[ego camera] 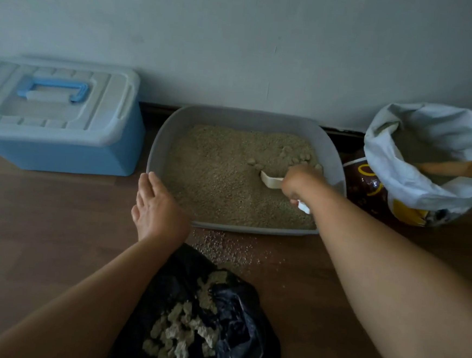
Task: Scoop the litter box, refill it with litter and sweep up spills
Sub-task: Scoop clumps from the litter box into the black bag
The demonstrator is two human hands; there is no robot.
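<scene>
Nearest, a crumpled black plastic bag (235, 320) lies open on the brown wooden floor (41, 234), holding clumps of soiled litter. Beyond it, spilled granules (223, 248) speckle the floor before the grey plastic litter box (162, 133). The left hand (156, 212) rests flat and open on the box's near-left rim. The right hand (299, 184) is closed around a cream plastic scoop (270, 179), which digs into the tan litter (215, 177) near clumps at the far right.
</scene>
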